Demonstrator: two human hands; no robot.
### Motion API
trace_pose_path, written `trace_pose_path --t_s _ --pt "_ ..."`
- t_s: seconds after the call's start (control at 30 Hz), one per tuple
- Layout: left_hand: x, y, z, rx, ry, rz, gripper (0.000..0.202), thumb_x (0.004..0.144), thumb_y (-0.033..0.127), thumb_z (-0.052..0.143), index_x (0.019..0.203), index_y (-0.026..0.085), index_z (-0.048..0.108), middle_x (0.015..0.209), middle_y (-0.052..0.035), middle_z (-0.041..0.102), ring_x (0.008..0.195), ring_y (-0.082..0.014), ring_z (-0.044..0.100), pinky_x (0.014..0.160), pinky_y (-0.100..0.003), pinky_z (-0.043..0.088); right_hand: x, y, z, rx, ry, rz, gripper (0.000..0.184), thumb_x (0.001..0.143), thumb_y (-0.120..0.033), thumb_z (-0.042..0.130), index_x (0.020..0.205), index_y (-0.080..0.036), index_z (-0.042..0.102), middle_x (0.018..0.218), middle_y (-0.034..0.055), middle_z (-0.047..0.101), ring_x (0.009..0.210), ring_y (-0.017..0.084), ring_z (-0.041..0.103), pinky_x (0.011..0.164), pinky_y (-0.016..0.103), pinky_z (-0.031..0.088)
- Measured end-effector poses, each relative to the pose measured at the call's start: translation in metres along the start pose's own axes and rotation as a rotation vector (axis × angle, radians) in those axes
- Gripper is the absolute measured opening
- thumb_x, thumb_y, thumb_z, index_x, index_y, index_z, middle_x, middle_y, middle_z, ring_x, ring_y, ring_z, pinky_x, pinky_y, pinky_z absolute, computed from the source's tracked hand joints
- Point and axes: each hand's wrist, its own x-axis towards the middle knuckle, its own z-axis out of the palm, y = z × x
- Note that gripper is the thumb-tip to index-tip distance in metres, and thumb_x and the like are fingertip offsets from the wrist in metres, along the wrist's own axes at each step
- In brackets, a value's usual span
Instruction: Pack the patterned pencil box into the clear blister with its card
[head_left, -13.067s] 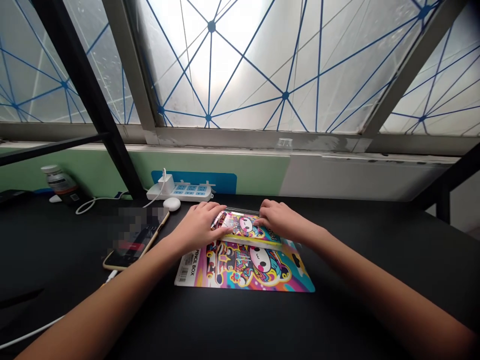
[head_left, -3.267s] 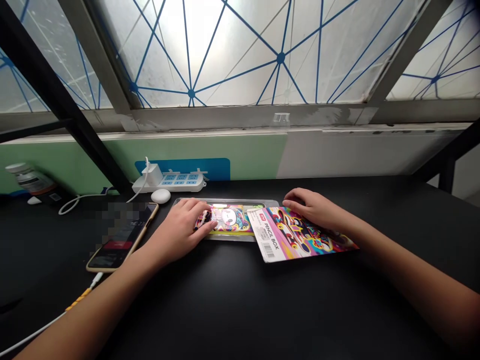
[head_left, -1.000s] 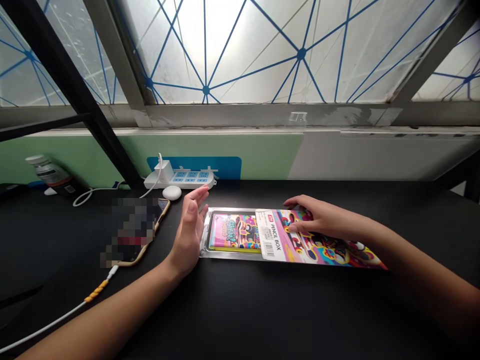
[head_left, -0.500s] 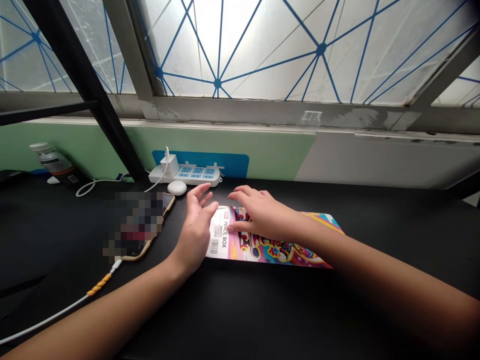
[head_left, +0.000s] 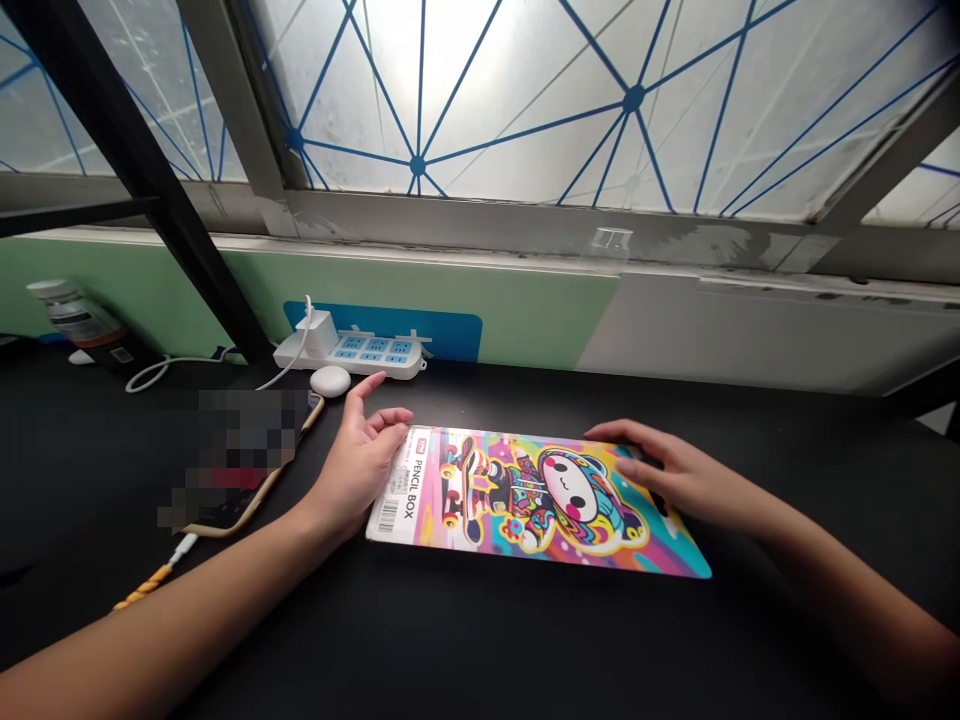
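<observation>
- The pencil box card (head_left: 525, 500), a glossy printed sheet with a cartoon skateboarder, lies flat and face up on the black desk (head_left: 525, 640); this card is the landmark for everything below.
- Its long axis runs left to right across the view, with a slight tilt. The barcode end points left and the far end right.
- The right hand (head_left: 667, 470) is on the card's right end, its fingers (head_left: 626, 450) lying loosely together and slightly curved on the printed face. They press lightly from above and pinch nothing.
- The left hand (head_left: 356, 460) sits at the card's left end, just beside the barcode edge, and its spread fingers (head_left: 394, 417) point up and away. It appears to touch that edge at most, and holds nothing.
- Neither hand is under the card or closed around an edge; the right hand has more of the card beneath it.
- Beyond the card's left end are a white round case (head_left: 330, 381) and a power strip (head_left: 349, 357). To its left lies a phone (head_left: 232, 460), its screen blurred out.
</observation>
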Motion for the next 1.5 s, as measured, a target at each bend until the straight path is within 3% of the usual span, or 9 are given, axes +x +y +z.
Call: trace_pose_path --t_s 0.23,0.5,0.63,0.73,0.93,1.13,1.23,1.37,1.5 --pt "0.003 0.002 -0.001 0.038 0.104 0.004 0.080 0.081 0.019 0.073 0.149 0.039 0.036 0.108 -0.0021 0.062 0.060 -0.0110 0.065 0.052 -0.025 0.057 0.000 -0.013 0.011 0.163 -0.150 0.154 0.043 0.082 -0.056 0.075 0.111 -0.027 0.063 0.114 0.0055 0.077 0.103 0.033 0.074 0.080 0.040 0.062" --pt "0.001 0.004 0.000 0.057 0.099 -0.038 0.045 0.088 0.025 0.069 0.130 0.025 0.054 0.117 -0.0072 0.068 0.061 -0.0106 0.065 0.054 -0.024 0.055 0.000 -0.011 0.013 0.098 -0.014 0.144 0.047 0.075 -0.058 0.081 0.103 -0.026 0.061 0.102 0.0057 0.077 0.090 0.031 0.074 0.068 0.038 0.061" --pt "0.000 0.003 -0.003 0.036 0.034 -0.037 0.033 0.097 0.044 0.059 0.122 0.023 0.062 0.106 -0.0051 0.072 0.073 -0.0178 0.070 0.063 -0.030 0.059 -0.004 -0.011 0.013 0.002 0.191 -0.004 0.049 0.069 -0.059 0.085 0.100 -0.028 0.061 0.095 0.0050 0.074 0.083 0.029 0.070 0.067 0.040 0.059" --pt "0.001 -0.003 -0.007 0.013 -0.038 0.022 0.045 0.100 0.060 0.049 0.114 0.021 0.066 0.097 -0.0048 0.074 0.084 -0.0219 0.072 0.075 -0.032 0.059 -0.010 -0.013 0.014 -0.097 0.453 -0.147 0.046 0.069 -0.061 0.084 0.094 -0.030 0.060 0.091 0.0046 0.069 0.080 0.029 0.065 0.065 0.042 0.055" --pt "0.000 -0.001 -0.009 -0.019 -0.145 0.141 0.049 0.101 0.062 0.048 0.117 0.020 0.066 0.113 -0.0064 0.074 0.110 -0.0253 0.068 0.097 -0.036 0.052 -0.022 -0.028 0.026 -0.189 0.732 -0.326 0.035 0.078 -0.054 0.079 0.079 -0.031 0.052 0.086 0.0049 0.064 0.075 0.027 0.061 0.063 0.042 0.051" --pt "-0.005 0.018 -0.012 0.152 -0.219 0.250 0.044 0.097 0.057 0.050 0.110 0.022 0.073 0.133 -0.0105 0.068 0.126 -0.0353 0.060 0.105 -0.045 0.049 -0.022 -0.028 0.027 -0.349 0.355 -0.456 0.029 0.091 -0.037 0.066 0.074 -0.027 0.045 0.081 0.0029 0.062 0.067 0.019 0.055 0.060 0.033 0.043" --pt "-0.002 0.023 -0.019 0.378 -0.326 0.273 0.036 0.092 0.050 0.063 0.119 0.028 0.072 0.146 -0.0075 0.061 0.139 -0.0376 0.050 0.113 -0.048 0.043 -0.020 -0.026 0.025 -0.332 0.301 -0.402 0.027 0.091 -0.034 0.064 0.076 -0.027 0.043 0.084 0.0027 0.059 0.072 0.020 0.054 0.063 0.032 0.043" --pt "0.006 0.026 -0.029 0.657 -0.489 0.248 0.059 0.085 0.047 0.075 0.141 0.036 0.060 0.160 -0.0055 0.046 0.143 -0.0360 0.047 0.110 -0.044 0.047 -0.017 -0.028 0.025 -0.339 0.178 -0.342 0.035 0.087 -0.035 0.069 0.075 -0.026 0.038 0.086 0.0024 0.054 0.075 0.020 0.051 0.064 0.031 0.043" --pt "0.010 0.025 -0.035 0.865 -0.589 0.355 0.073 0.082 0.044 0.080 0.148 0.031 0.051 0.158 -0.0108 0.044 0.145 -0.0343 0.045 0.116 -0.045 0.042 -0.018 -0.034 0.032 -0.343 0.034 -0.295 0.038 0.084 -0.048 0.075 0.078 -0.025 0.046 0.096 0.0040 0.057 0.086 0.022 0.054 0.072 0.033 0.047"
